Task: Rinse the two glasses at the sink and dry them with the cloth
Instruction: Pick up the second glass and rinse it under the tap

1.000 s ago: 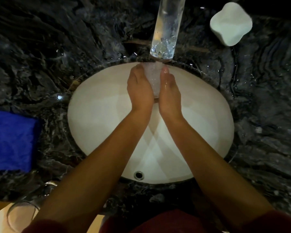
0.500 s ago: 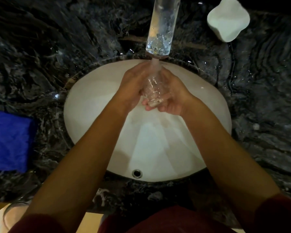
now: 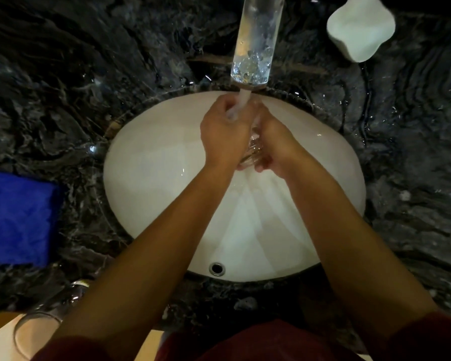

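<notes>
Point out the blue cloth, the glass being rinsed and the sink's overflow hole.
blue cloth (image 3: 16, 217): head view, middle of its top.
glass (image 3: 250, 155): head view, wall between the hands.
overflow hole (image 3: 216, 268): head view, its centre.

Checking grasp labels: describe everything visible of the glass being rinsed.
The glass looks clear and colourless, mostly hidden between the left hand and the right hand, which wrap it from either side over the white sink. Only a strip of wall and the near end, apparently its base, show between the palms. It tilts toward the tap's glass spout; the water stream falls by the left hand's fingers. Its mouth cannot be seen.
</notes>
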`<action>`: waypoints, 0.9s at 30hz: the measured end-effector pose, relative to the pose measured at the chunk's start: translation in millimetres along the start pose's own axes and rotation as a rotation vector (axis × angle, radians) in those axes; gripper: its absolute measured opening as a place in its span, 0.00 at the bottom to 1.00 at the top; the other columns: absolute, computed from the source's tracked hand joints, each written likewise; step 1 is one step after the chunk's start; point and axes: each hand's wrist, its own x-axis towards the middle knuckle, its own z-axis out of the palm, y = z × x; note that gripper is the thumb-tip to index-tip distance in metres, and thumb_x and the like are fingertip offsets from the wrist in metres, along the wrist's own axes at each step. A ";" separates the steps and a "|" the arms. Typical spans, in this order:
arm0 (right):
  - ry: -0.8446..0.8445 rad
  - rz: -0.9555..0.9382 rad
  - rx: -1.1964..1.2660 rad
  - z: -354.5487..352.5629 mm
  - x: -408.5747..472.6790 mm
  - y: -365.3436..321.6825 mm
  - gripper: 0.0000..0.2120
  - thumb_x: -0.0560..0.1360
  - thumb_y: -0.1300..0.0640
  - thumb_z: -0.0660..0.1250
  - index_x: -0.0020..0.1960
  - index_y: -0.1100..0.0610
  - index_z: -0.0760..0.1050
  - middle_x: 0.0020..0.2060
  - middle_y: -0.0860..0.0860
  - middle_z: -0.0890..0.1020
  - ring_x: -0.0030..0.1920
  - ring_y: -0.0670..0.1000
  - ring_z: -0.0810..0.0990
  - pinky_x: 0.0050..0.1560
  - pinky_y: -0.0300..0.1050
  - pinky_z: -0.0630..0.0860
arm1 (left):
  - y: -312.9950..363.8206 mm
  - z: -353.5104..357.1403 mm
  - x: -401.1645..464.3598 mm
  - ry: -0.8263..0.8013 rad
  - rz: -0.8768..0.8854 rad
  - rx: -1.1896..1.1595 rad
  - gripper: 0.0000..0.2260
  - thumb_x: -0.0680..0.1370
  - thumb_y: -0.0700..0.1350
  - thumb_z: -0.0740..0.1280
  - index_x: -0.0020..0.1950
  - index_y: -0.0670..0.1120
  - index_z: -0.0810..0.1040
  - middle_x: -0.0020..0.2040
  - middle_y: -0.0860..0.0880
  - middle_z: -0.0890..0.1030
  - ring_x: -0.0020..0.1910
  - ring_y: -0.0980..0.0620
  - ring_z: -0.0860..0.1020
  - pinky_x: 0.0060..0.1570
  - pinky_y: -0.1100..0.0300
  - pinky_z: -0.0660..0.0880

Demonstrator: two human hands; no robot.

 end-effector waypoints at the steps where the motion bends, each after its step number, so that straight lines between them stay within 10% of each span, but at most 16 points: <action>1: -0.099 0.017 0.059 -3.6 -1.0 -0.9 0.29 0.83 0.33 0.53 0.56 0.56 0.80 0.36 0.56 0.84 0.31 0.59 0.85 0.23 0.36 0.67 | -1.8 -4.4 2.4 -0.043 0.022 0.001 0.10 0.75 0.55 0.75 0.50 0.49 0.84 0.43 0.53 0.87 0.44 0.53 0.85 0.51 0.49 0.83; 7: -0.414 0.040 0.324 -14.3 -2.1 -2.4 0.29 0.80 0.35 0.60 0.67 0.58 0.76 0.40 0.59 0.83 0.30 0.60 0.84 0.21 0.38 0.72 | -5.1 -26.4 22.0 -0.385 -0.070 -0.279 0.08 0.79 0.41 0.72 0.57 0.40 0.82 0.47 0.42 0.84 0.46 0.45 0.83 0.44 0.54 0.79; 13: 0.170 -0.155 -0.130 5.0 -0.3 7.4 0.19 0.81 0.39 0.59 0.51 0.52 0.80 0.45 0.52 0.85 0.42 0.55 0.85 0.40 0.50 0.80 | -6.8 -10.5 12.2 -0.110 -0.066 -0.090 0.08 0.74 0.47 0.75 0.51 0.46 0.85 0.44 0.50 0.87 0.46 0.50 0.86 0.54 0.47 0.83; 19: 0.531 -0.498 -0.688 13.6 -8.2 16.2 0.17 0.86 0.48 0.52 0.50 0.56 0.74 0.44 0.53 0.81 0.44 0.55 0.79 0.41 0.47 0.65 | -3.4 -3.3 3.5 -0.058 -0.267 -0.220 0.10 0.74 0.52 0.75 0.48 0.46 0.86 0.42 0.47 0.87 0.44 0.48 0.86 0.49 0.49 0.84; 23: 0.537 -0.466 -0.896 12.3 -6.1 3.5 0.19 0.86 0.47 0.50 0.54 0.56 0.77 0.43 0.52 0.80 0.42 0.55 0.76 0.41 0.46 0.64 | -0.9 -8.8 7.8 -0.112 -0.230 -0.046 0.16 0.72 0.58 0.74 0.51 0.47 0.85 0.44 0.48 0.88 0.45 0.49 0.87 0.48 0.44 0.85; 27: 0.340 -0.245 -0.414 4.7 6.9 -17.2 0.19 0.82 0.49 0.56 0.47 0.58 0.82 0.43 0.56 0.87 0.42 0.58 0.86 0.42 0.52 0.81 | 4.6 -13.4 -2.8 -0.002 0.013 0.076 0.16 0.77 0.59 0.71 0.54 0.48 0.85 0.47 0.55 0.86 0.46 0.57 0.83 0.53 0.54 0.81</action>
